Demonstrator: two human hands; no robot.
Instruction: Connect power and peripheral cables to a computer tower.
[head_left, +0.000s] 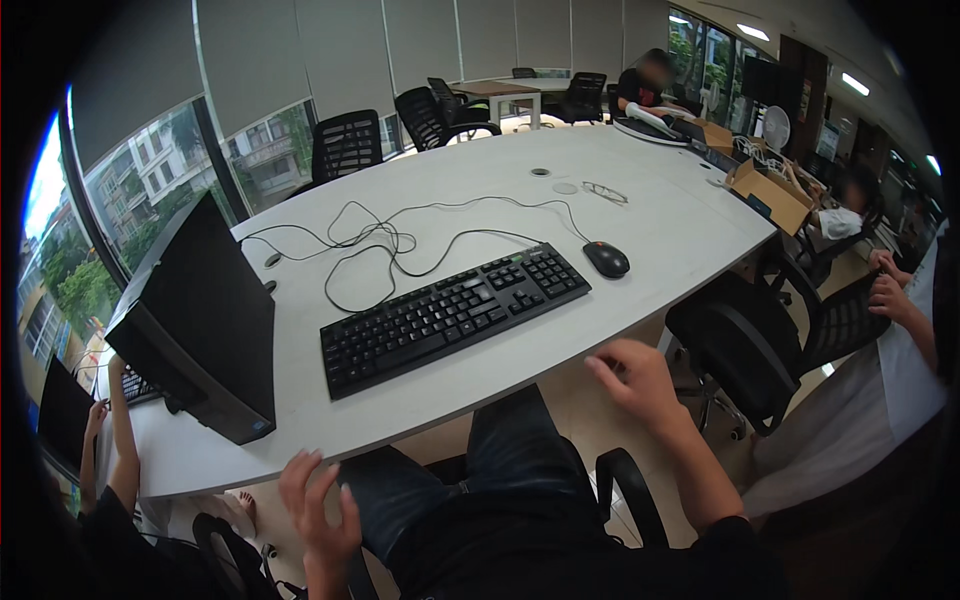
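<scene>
My left hand (322, 510) hovers by the near edge of a white table (465, 397), holding nothing, its fingers spread. On the other side my right hand (634, 379) is raised above the floor just off the same edge; its fingers curl loosely and nothing shows in them. Before me lies a black keyboard (457, 315), set at a slant. A black computer mouse (606, 259) rests beyond its right end. The keyboard and mouse cables (375, 232) run tangled across the tabletop towards a black desktop computer case (202, 322), which stands upright at the left.
Eyeglasses (604, 193) lie farther back beside a round cable hole (540, 172). Open cardboard boxes (772, 195) sit at the right edge. An office chair (750, 337) and a standing person (900, 337) are at my right. Another person's arms (120, 442) reach in at far left.
</scene>
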